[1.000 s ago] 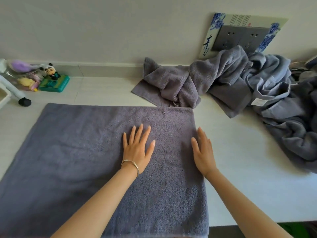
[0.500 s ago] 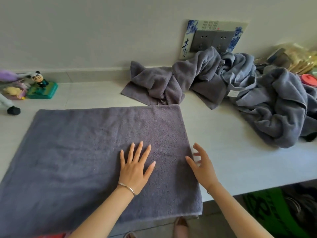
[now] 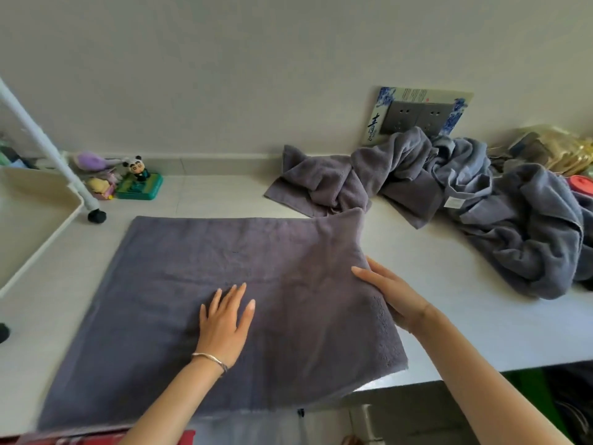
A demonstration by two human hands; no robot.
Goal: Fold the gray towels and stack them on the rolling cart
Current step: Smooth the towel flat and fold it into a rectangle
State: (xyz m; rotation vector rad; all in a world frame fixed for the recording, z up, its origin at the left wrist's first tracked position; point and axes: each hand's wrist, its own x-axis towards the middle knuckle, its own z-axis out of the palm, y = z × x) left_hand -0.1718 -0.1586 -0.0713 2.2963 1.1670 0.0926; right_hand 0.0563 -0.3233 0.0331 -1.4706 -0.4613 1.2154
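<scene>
My left hand (image 3: 224,326) presses flat on the spread gray terry towel (image 3: 179,268); right hand (image 3: 390,297) grips its raised right edge. Long axis runs hand-to-hand; the fold should go leftward.

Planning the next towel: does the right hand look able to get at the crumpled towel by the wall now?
Not while busy, probably: the right hand grips the flat towel by its lifted edge. Only bare counter lies before the crumpled towel.

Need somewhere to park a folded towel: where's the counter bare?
Bare white counter lies behind the flat gray towel, between the panda figurine and crumpled gray towels; also right of the right hand. The right rear corner is crowded.
</scene>
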